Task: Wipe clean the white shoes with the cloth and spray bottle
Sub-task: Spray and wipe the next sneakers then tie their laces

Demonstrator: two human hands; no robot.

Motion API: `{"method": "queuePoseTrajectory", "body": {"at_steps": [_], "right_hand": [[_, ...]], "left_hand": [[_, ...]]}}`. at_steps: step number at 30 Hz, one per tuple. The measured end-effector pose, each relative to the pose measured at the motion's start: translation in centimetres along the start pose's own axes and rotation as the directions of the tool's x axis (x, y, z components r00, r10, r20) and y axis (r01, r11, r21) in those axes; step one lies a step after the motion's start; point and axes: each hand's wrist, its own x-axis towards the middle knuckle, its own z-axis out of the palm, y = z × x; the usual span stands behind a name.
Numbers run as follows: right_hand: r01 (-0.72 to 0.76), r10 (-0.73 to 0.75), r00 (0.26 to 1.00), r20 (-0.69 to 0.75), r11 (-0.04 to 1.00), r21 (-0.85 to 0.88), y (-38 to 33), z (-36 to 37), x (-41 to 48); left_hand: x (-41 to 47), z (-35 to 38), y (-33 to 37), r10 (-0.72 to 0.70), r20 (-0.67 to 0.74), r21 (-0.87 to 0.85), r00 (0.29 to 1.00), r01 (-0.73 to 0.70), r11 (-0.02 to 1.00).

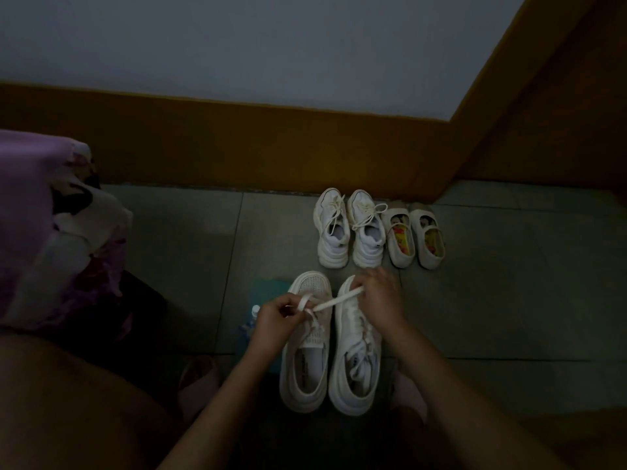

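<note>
Got the near pair of shoes [353, 385] on the floor [509, 300], cloth [269, 288] and spray bottle [253, 313] just left of it. Behind, by the wall [271, 45], laced pair [330, 252] with strap pair [402, 256] just right.

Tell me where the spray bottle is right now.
Head view: the spray bottle is on the floor just left of the near left white shoe, below the teal cloth, partly hidden by the left hand.
</note>
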Motion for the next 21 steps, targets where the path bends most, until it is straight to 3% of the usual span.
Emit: {"method": "queuePoseTrajectory", "body": {"at_steps": [3,7,9,13,16,18,21], "right_hand": [[-0.05,0.045,0.998,0.045,0.991,0.123,0.9,0.2,-0.2],[0.041,-0.163,0.966,0.202,0.865,0.501,-1.1,0.6,-1.2],[0.029,-0.165,0.967,0.194,0.828,0.559,-1.9,1.1,-1.6],[-0.01,-0.101,0.978,0.181,0.849,0.528,-2.3,2.0,-1.8],[-0.011,-0.103,0.974,0.203,0.869,0.496,-1.9,1.9,-1.7],[0.048,-0.114,0.977,0.179,0.939,0.339,-1.3,1.4,-1.7],[0.098,-0.112,0.959,0.26,0.993,0.067,-0.3,0.2,-2.1]], "left_hand": [[0.0,0.0,-0.1,-0.044,-0.008,-0.047,0.999,0.044,0.998],[0.0,0.5,0.2,-0.075,0.052,-0.085,0.996,0.08,0.993],[-0.1,0.5,0.2,-0.067,0.068,-0.088,0.995,0.073,0.993],[-0.1,0.2,0.2,-0.078,0.065,-0.112,0.995,0.085,0.99],[-0.4,0.2,0.2,-0.151,-0.019,-0.143,0.988,0.146,0.979],[-0.6,0.0,0.2,-0.203,-0.092,-0.116,0.975,0.192,0.974],[-1.3,-0.4,0.1,-0.264,-0.186,-0.089,0.947,0.251,0.964]]}}
